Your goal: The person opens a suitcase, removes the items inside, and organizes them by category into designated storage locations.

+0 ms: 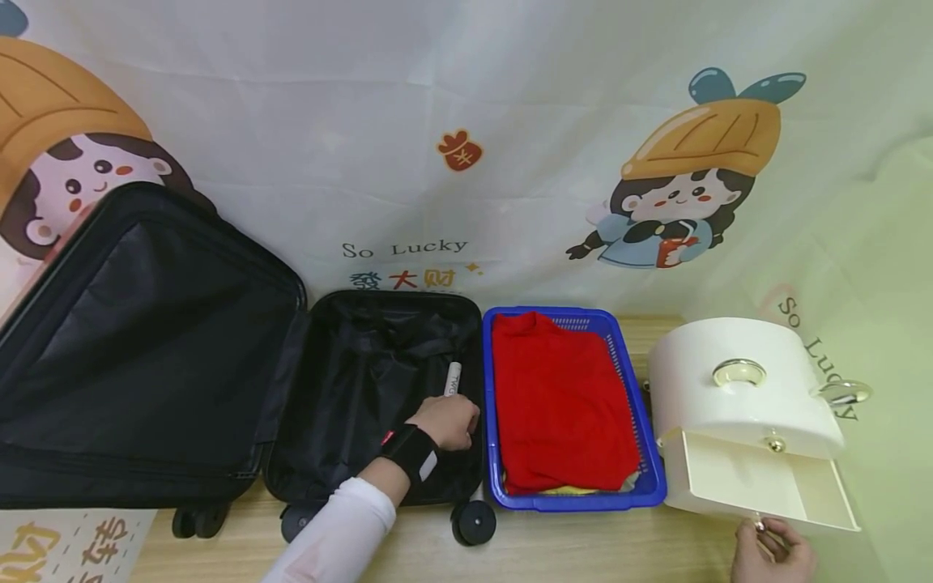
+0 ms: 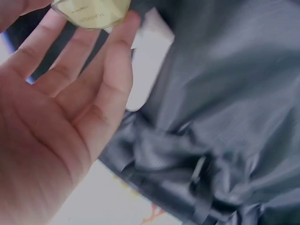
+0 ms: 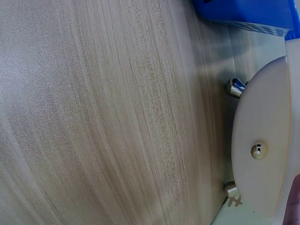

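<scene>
Inside the black suitcase (image 1: 372, 453), on its right side, my left hand (image 1: 446, 421) reaches down beside a white tube (image 1: 453, 378) with dark lettering. The left wrist view shows this hand (image 2: 70, 98) holding a small yellow faceted item (image 2: 93, 11) with fine print between thumb and fingers; its top is cut off. The white tube (image 2: 147, 65) lies just beyond the fingers on the black lining. At the lower right, my right hand (image 1: 773, 559) pinches the knob (image 1: 760, 525) of a pulled-out drawer (image 1: 751, 478) in a white rounded cabinet (image 1: 736, 348).
A blue basket (image 1: 576, 502) with a folded red cloth (image 1: 561, 405) stands between suitcase and cabinet. The suitcase lid (image 1: 146, 348) stands open at left. A printed cloth (image 1: 364, 121) hangs behind. The wood-grain table (image 1: 583, 551) runs along the front.
</scene>
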Demonstrator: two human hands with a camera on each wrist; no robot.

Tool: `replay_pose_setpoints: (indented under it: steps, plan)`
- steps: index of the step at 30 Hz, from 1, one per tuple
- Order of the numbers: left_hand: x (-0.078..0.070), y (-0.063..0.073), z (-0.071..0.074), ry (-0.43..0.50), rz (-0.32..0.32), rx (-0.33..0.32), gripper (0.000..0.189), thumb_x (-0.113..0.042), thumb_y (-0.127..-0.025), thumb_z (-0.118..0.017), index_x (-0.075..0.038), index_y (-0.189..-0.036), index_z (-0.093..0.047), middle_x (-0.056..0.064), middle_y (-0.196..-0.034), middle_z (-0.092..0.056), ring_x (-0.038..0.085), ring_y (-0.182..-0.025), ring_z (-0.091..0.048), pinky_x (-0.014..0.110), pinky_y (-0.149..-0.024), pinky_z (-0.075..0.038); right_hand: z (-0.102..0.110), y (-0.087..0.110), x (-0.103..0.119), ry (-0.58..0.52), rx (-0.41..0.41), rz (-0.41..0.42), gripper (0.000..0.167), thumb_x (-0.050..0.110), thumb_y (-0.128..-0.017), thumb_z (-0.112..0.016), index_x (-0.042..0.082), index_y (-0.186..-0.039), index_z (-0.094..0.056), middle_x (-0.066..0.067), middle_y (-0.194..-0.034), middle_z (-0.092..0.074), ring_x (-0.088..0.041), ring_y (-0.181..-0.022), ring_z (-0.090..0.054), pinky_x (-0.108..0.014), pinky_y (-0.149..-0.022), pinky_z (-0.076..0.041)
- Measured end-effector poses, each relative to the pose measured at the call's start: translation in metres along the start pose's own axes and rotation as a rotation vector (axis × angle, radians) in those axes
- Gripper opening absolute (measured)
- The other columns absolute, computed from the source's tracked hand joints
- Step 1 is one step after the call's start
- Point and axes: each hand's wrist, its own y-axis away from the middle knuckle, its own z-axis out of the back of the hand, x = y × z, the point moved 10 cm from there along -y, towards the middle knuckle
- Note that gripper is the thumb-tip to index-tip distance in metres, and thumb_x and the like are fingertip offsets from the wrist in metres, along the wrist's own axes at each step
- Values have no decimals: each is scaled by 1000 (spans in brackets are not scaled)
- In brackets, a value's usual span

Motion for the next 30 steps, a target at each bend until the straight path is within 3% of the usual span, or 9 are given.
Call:
replay_pose_setpoints:
  steps: [7,11,14,17,21,27,30]
  plan:
    - [-19,0,64,17,9,-123,3,-14,-91,-68,-14,-90,-71,2,-84,-65,21,-75,-62,38,-66,-52,-2,1,0,24,4,-6,30,-6,-84,-62,23,-81,-54,11,-90,-53,14,-66,-58,-2,-58,-45]
    - [-51,-1,91,44,-69,-185,15,-15,-99,-61,-12,-103,-75,5,-98,-70,24,-91,-65,38,-77,-55,-2,2,1,40,10,2,31,-6,-84,-62,24,-81,-54,10,-94,-51,14,-67,-57,-1,-59,-45]
    - [-84,-7,98,64,-173,-194,24,-17,-104,-57,-9,-117,-76,7,-113,-72,24,-106,-64,36,-92,-51,-2,2,3,61,8,17,32,-6,-84,-62,25,-81,-54,9,-94,-50,14,-68,-56,-1,-60,-45]
    - [-119,-18,96,70,-266,-183,31,-20,-107,-55,-10,-131,-72,6,-127,-70,20,-116,-60,32,-99,-44,-3,3,5,58,16,30,30,-6,-84,-61,23,-81,-55,8,-95,-49,14,-68,-57,-1,-61,-45]
    - [-165,-32,84,76,-339,-172,36,-26,-108,-56,-17,-141,-67,4,-134,-66,16,-118,-56,23,-97,-43,-3,2,5,34,28,35,30,-6,-84,-61,23,-81,-55,7,-95,-50,13,-68,-58,-1,-61,-46]
    - [-237,-48,54,4,-474,-226,33,-28,-106,-60,-23,-137,-70,-5,-132,-68,7,-121,-57,14,-96,-37,-2,0,-1,8,36,6,31,-7,-84,-62,23,-81,-55,7,-95,-51,12,-68,-58,-2,-60,-47]
    - [-266,-52,40,-63,-517,-267,31,-30,-106,-61,-26,-134,-72,-9,-132,-68,4,-123,-57,12,-101,-35,-5,-1,0,1,59,1,29,-7,-84,-62,21,-81,-56,8,-94,-53,12,-68,-59,-3,-61,-47]
